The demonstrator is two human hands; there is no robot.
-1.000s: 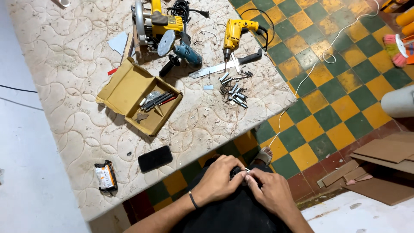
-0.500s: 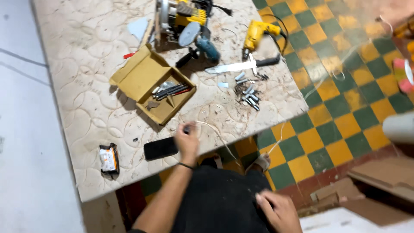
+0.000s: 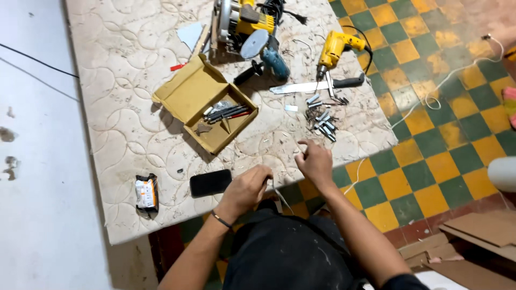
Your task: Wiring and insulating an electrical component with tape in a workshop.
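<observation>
The person has two bare arms with no sleeves showing over the forearms. The left hand (image 3: 248, 188) has a thin dark band around its wrist (image 3: 221, 220), like a small bracelet. The right hand (image 3: 316, 162) wears nothing, and no ring can be made out on either hand. At the far bottom right, a bit of dark sleeve (image 3: 400, 282) shows at the top of the right arm. The lap is covered in dark, nearly black cloth (image 3: 285, 255) with little pale specks and smears on it, like dust or dried paint.
</observation>
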